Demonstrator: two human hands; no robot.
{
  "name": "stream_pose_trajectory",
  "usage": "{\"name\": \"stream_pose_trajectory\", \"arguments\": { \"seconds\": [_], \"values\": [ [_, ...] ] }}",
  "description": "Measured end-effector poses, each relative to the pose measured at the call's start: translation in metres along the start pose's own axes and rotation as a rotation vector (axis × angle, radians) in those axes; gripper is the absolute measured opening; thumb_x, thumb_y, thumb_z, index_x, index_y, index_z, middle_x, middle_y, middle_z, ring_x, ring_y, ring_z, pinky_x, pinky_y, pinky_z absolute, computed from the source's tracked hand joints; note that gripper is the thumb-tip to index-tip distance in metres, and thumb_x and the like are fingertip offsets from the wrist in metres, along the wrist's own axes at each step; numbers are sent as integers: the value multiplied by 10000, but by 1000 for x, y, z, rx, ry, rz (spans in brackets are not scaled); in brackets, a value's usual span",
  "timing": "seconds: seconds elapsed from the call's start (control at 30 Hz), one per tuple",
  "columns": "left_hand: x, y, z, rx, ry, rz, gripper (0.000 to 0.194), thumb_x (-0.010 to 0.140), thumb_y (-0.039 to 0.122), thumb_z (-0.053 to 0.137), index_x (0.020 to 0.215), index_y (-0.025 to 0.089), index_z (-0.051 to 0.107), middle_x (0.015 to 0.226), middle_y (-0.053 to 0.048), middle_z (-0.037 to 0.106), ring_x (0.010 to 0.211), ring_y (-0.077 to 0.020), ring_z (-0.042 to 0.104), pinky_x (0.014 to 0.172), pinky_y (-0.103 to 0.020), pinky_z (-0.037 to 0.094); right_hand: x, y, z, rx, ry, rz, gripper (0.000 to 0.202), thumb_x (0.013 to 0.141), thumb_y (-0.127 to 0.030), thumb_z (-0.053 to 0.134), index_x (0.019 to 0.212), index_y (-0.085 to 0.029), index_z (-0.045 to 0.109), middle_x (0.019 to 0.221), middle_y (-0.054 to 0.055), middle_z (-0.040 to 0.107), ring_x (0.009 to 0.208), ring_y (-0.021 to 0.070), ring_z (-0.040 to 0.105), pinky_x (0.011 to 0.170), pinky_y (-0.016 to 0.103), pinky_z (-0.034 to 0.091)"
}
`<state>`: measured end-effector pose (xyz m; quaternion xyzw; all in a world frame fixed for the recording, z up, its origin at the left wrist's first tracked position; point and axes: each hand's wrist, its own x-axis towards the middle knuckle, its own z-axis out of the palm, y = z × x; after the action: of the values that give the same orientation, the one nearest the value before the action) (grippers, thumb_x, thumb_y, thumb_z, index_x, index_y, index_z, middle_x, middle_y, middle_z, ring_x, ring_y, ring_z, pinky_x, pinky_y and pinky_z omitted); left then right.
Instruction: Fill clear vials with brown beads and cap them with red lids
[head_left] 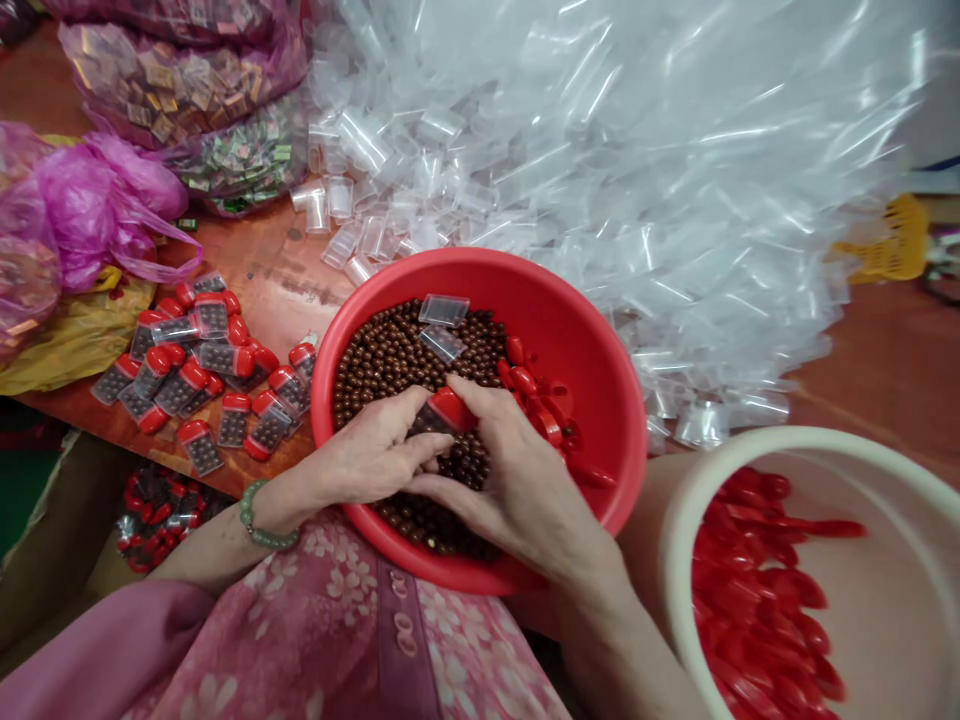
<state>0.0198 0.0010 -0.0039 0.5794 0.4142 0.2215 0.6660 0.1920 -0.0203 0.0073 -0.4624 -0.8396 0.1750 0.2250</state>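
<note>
Over a red basin (630,420), my left hand (379,450) grips a small clear plastic container (424,420) with dark balls inside. My right hand (510,480) is closed round the container's red cap (452,408) end, its thumb and fingers partly hiding it. Below both hands lie many brown chocolate-like balls (382,350). Two clear empty containers (444,310) rest on the balls. Loose red caps (547,415) lie at the basin's right side.
Filled red-capped containers (214,355) are heaped at left on the table (255,250); more lie in a box (161,515) below. Clear empty containers (480,180) pile up behind the basin. A cream bucket (679,560) holds red caps. Pink bags (112,200) stand at back left.
</note>
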Motion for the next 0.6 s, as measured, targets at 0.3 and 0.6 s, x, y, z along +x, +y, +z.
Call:
{"name": "stream_pose_trajectory", "arguments": {
  "seconds": [0.3,0.6],
  "values": [
    [2,4,-1,-315,-42,-88,66,823,175,566,857,153,513,785,6,570,736,-130,557,710,-261,468,4,-2,24,-328,210,-163,627,832,-394,543,1333,-47,396,998,182,644,889,290,626,762,430,517],
    [2,-1,2,-517,-47,-79,159,769,184,675,876,130,570,772,15,590,697,-105,552,676,-233,467,8,-2,21,-399,230,-248,588,818,-392,546,1269,-29,445,926,173,665,811,265,615,718,381,494]
  ]
}}
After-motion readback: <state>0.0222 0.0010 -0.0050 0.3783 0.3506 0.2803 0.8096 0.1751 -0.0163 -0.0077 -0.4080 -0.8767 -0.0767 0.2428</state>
